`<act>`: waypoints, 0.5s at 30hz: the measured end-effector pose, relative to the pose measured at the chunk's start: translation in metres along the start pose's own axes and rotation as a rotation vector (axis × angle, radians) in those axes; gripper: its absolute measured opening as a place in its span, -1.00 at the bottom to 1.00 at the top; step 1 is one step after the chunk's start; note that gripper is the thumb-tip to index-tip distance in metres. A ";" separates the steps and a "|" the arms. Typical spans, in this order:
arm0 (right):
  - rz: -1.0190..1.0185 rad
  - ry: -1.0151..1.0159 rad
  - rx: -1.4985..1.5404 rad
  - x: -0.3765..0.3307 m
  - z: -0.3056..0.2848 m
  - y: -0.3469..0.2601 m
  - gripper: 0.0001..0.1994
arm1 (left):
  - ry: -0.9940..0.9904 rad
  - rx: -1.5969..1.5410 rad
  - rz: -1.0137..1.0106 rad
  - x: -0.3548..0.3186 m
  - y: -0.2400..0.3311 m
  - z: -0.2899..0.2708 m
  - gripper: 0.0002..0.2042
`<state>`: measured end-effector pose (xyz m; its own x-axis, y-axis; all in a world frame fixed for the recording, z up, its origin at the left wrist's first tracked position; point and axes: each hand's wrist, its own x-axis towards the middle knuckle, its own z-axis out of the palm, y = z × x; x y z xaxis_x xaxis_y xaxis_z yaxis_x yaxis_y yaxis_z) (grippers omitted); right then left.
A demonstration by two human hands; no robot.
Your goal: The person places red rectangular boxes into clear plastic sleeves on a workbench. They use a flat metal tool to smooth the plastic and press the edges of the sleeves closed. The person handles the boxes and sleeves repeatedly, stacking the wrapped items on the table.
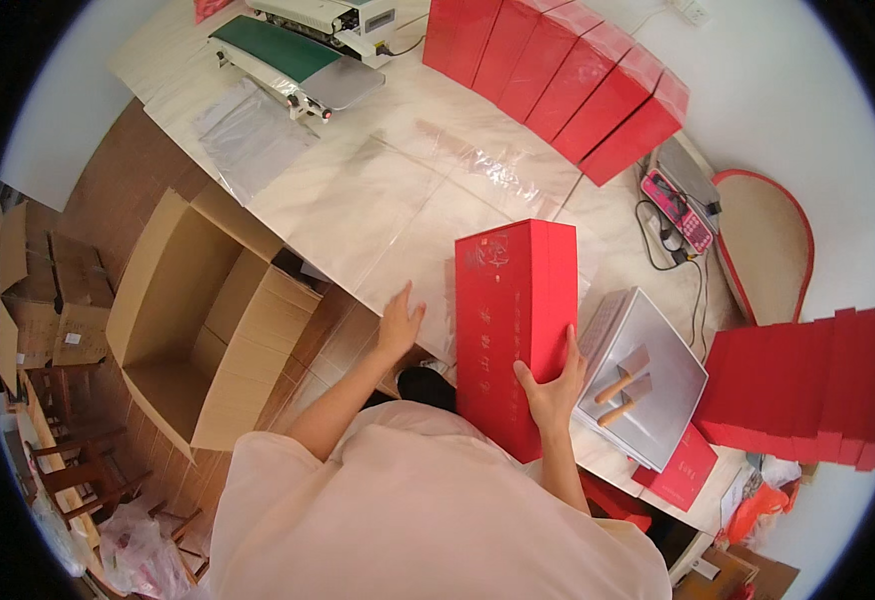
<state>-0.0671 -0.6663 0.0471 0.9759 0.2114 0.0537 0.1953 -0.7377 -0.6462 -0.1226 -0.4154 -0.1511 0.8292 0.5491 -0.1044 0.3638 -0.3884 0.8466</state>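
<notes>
A tall red gift box with pale lettering stands against the table's near edge, in front of my body. My right hand grips its right side near the bottom, the thumb on the front face and the fingers along the side. My left hand is off to the box's left, fingers spread and holding nothing, over the table edge. Clear plastic lies between that hand and the box; whether the fingertips touch it I cannot tell.
A sealing machine with a green belt and clear bags are at the far left. Wrapped red boxes line the back. On the right are a silver box picturing knives and stacked red boxes. An open carton stands left.
</notes>
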 end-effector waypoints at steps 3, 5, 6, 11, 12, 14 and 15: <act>0.092 -0.007 -0.061 0.011 0.009 -0.004 0.00 | 0.050 0.227 0.001 0.048 -0.017 -0.026 -0.38; 0.116 0.033 -0.070 0.012 0.015 -0.006 0.00 | 0.073 0.371 0.027 0.076 -0.031 -0.039 -0.34; 0.126 0.056 -0.077 0.015 0.017 -0.007 0.00 | 0.056 0.418 0.023 0.090 -0.036 -0.045 -0.34; 0.243 0.175 -0.165 0.011 0.030 -0.025 0.02 | -0.036 0.634 0.111 0.150 -0.070 -0.054 -0.30; 0.264 0.205 -0.206 0.007 0.033 -0.031 0.03 | -0.053 0.676 0.157 0.160 -0.074 -0.051 -0.30; 0.343 0.246 -0.264 -0.004 0.040 -0.046 0.00 | -0.119 0.685 0.222 0.170 -0.085 -0.048 -0.29; 0.370 0.259 -0.288 -0.004 0.043 -0.052 -0.02 | -0.136 0.692 0.251 0.174 -0.090 -0.049 -0.29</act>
<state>-0.0849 -0.6011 0.0475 0.9695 -0.2342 0.0718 -0.1827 -0.8867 -0.4248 -0.0318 -0.2486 -0.2201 0.9512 0.3038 -0.0532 0.3036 -0.8914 0.3365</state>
